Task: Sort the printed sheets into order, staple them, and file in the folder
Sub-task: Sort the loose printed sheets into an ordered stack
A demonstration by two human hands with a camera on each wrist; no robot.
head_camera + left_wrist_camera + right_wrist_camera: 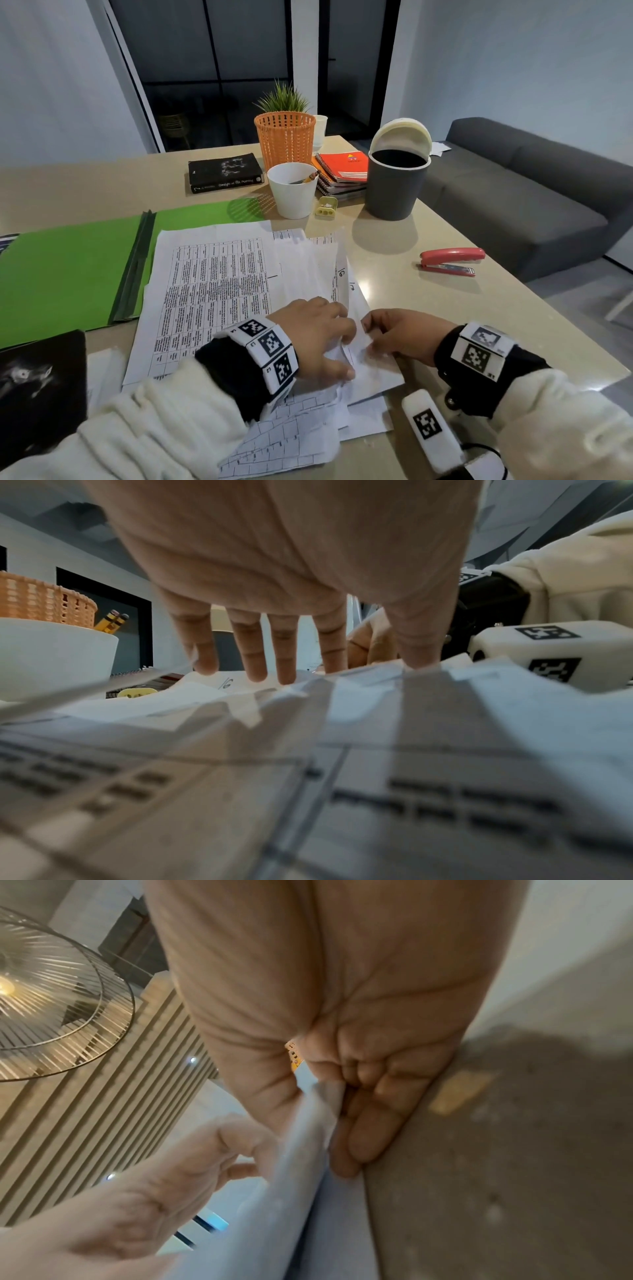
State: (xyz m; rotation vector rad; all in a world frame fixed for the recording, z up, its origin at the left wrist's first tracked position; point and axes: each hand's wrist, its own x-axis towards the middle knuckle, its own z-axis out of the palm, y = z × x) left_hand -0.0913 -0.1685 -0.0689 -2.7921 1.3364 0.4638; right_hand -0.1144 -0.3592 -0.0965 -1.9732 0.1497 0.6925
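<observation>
Printed sheets lie fanned in a loose pile on the beige table, partly over the right flap of an open green folder. My left hand rests on the pile's right part. In the left wrist view its straight fingers press the sheets beside a handwritten "16". My right hand is at the pile's right edge. Seen from the right wrist, the right hand pinches a lifted sheet edge between thumb and curled fingers. A red stapler lies apart to the right.
Behind the sheets stand a white cup with pencils, a yellow sharpener, a grey bin with its lid up, an orange basket, spiral notebooks and a black book. A white tagged block lies near my right wrist.
</observation>
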